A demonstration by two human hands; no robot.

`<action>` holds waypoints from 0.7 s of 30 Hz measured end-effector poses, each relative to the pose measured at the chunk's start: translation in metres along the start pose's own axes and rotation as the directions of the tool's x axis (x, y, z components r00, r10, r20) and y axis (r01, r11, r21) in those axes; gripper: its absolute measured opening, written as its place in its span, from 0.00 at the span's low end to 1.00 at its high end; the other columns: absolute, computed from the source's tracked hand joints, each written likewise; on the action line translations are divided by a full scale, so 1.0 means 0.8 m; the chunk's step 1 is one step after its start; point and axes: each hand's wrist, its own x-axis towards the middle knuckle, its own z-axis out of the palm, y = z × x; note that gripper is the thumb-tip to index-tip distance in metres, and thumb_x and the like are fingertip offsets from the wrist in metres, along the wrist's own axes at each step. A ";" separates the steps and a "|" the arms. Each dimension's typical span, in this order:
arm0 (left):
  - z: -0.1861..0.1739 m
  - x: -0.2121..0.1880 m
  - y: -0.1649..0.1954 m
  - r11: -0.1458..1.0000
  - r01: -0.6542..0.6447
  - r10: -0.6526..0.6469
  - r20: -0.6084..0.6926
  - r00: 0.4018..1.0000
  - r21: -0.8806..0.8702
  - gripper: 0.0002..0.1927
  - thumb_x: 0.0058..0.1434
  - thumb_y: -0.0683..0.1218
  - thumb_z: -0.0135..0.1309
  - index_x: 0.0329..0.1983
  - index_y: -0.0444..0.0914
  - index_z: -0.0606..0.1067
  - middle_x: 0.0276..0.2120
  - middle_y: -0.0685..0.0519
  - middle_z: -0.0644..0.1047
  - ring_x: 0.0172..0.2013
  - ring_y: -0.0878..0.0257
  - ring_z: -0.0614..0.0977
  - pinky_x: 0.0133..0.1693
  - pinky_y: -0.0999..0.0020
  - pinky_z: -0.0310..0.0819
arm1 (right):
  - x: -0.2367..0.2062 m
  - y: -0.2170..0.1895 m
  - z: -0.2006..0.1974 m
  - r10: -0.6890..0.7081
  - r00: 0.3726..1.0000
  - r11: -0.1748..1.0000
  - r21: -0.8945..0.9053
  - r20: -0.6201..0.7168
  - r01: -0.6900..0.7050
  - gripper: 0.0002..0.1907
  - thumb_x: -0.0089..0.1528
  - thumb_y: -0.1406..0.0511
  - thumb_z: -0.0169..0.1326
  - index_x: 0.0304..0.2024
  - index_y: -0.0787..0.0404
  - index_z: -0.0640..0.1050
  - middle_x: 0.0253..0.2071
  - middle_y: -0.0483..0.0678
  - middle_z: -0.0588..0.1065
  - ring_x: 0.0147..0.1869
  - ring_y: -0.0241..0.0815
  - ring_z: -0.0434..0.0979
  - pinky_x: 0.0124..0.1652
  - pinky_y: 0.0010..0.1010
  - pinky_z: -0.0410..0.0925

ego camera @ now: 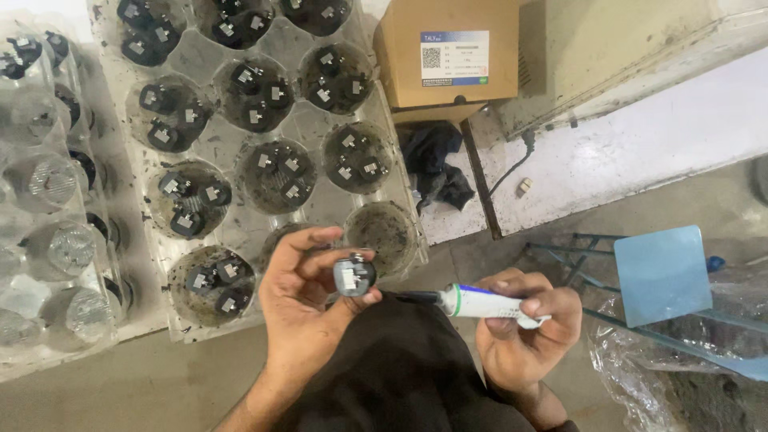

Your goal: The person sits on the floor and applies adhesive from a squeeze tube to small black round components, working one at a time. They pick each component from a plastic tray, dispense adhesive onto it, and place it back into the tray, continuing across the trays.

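Black round component (354, 275), bearing a small pale square on its face, is pinched between the thumb and fingertips of the left hand (300, 300), raised above the person's dark-clothed lap. Right hand (524, 324) is closed around a white tube (490, 305) with a green band and a black nozzle; the nozzle tip points at the component and lies just beside it. Beneath the hands lies a worn, stained concrete floor (160, 384). A clear plastic tray (240, 232) with round wells rests on it: most wells hold three like black components, while the well nearest the left hand appears empty. A second tray (48, 240) of clear domed parts lies along the left edge. A cardboard box (448, 56) stands at the tray's far right corner, a dark cloth (436, 164) below it. A blue stool (660, 276) and crumpled plastic sheeting (680, 368) crowd the right side.
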 end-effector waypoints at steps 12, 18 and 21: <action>0.036 -0.015 -0.014 0.997 -0.064 0.062 0.036 0.997 0.034 0.25 0.57 0.26 0.61 0.57 0.30 0.74 0.52 0.48 0.77 0.47 0.64 0.82 0.51 0.68 0.82 | 0.022 0.000 -0.018 -0.205 0.950 0.901 -0.333 0.237 0.278 0.19 0.59 0.75 0.63 0.44 0.55 0.68 0.40 0.51 0.76 0.46 0.49 0.80 0.45 0.42 0.81; 0.036 -0.016 -0.020 1.000 -0.010 0.010 -0.005 1.000 0.014 0.23 0.57 0.26 0.59 0.56 0.30 0.73 0.51 0.47 0.80 0.48 0.64 0.83 0.51 0.67 0.83 | 0.033 -0.010 -0.023 -0.181 0.889 0.840 -0.403 0.421 0.362 0.21 0.55 0.76 0.63 0.43 0.56 0.67 0.41 0.53 0.74 0.48 0.48 0.80 0.48 0.47 0.83; 0.035 -0.018 -0.020 1.000 -0.017 0.016 0.006 1.000 0.018 0.23 0.57 0.25 0.59 0.56 0.29 0.74 0.51 0.47 0.80 0.48 0.64 0.82 0.52 0.67 0.82 | 0.037 -0.011 -0.025 -0.197 0.871 0.839 -0.382 0.450 0.387 0.20 0.54 0.76 0.64 0.42 0.56 0.69 0.40 0.52 0.75 0.47 0.46 0.79 0.48 0.47 0.83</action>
